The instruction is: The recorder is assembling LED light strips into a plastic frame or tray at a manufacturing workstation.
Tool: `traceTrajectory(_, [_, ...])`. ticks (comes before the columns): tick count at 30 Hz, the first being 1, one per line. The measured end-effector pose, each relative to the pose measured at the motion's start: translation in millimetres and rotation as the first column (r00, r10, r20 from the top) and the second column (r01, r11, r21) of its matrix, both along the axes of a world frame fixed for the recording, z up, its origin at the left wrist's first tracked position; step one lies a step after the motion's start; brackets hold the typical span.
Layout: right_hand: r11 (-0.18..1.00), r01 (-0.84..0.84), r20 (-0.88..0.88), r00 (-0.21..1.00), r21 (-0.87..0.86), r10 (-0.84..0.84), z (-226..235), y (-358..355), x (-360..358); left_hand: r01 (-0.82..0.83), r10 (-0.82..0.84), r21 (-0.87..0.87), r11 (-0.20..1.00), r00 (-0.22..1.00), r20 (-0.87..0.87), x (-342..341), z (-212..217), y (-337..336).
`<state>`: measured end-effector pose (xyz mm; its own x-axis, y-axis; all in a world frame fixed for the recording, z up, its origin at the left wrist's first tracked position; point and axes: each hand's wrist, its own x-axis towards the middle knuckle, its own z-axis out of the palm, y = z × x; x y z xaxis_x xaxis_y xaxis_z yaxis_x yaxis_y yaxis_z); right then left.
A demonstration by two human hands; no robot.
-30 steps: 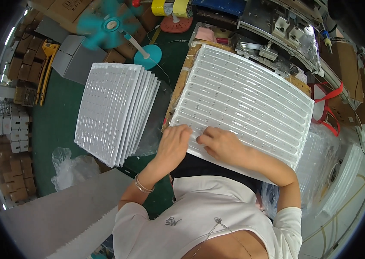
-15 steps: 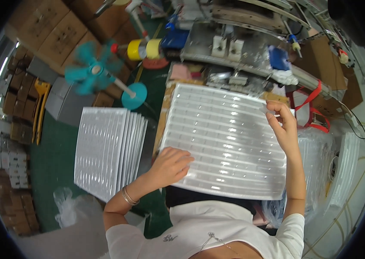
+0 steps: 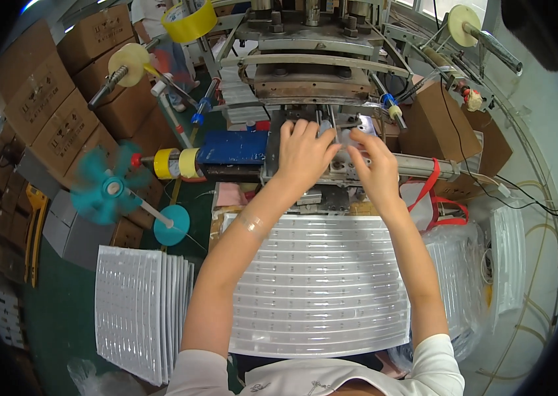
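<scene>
The person's two hands over the metal bed of a press, seen from above. The left hand (image 3: 305,152) lies palm down at the far centre, fingers bent and somewhat spread, over the left part of the bed (image 3: 343,166). The right hand (image 3: 376,165) is just to its right, thumb set apart from the curved fingers. The hands are near each other but apart; whether either one grips a small part cannot be told, as the fingertips are partly hidden and blurred. The bed lies beneath and between the hands, at the near foot of the press, whose heavy upper block (image 3: 332,89) stands beyond them. Nearer the person, a white ribbed sheet (image 3: 318,290) lies flat under both forearms, its ribs running left to right. To the left, a row of similar white sheets (image 3: 130,310) leans together. Beyond that row is a turquoise fan (image 3: 111,188), its blades blurred. Left of the bed, a blue plate (image 3: 233,146) adjoins a yellow tape roll (image 3: 161,164) and a paler roll (image 3: 188,163). At the right are a bag with red straps (image 3: 434,195) and, nearer, a bundle in clear plastic (image 3: 450,264). Brown cartons (image 3: 48,92) are piled at the far left.
</scene>
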<state>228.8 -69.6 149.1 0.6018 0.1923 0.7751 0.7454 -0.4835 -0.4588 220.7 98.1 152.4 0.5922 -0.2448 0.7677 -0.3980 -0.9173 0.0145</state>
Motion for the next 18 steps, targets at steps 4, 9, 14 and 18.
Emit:
traceTrajectory(4, [0.947,0.153,0.137,0.984,-0.281,-0.118,-0.3,34.8,18.1,0.08,-0.087,-0.283,0.956,0.996,-0.013,-85.9,-7.6,24.4])
traceTrajectory(9, [0.929,0.251,0.179,0.962,-0.271,-0.207,-9.2,31.2,33.0,-0.156,-0.057,-0.566,0.809,0.939,-0.34,-203.5,-41.1,59.7])
traceTrajectory(14, [0.99,0.133,0.17,0.978,-0.044,-0.123,-14.7,23.5,-15.7,-0.354,-0.213,-0.935,0.02,0.912,-0.35,-290.0,-98.3,91.3])
traceTrajectory(18, [0.916,-0.371,-0.288,0.903,-0.154,0.318,-55.5,23.5,-119.5,-0.327,-0.315,-0.799,-0.505,0.932,-0.182,-327.2,-97.2,92.1])
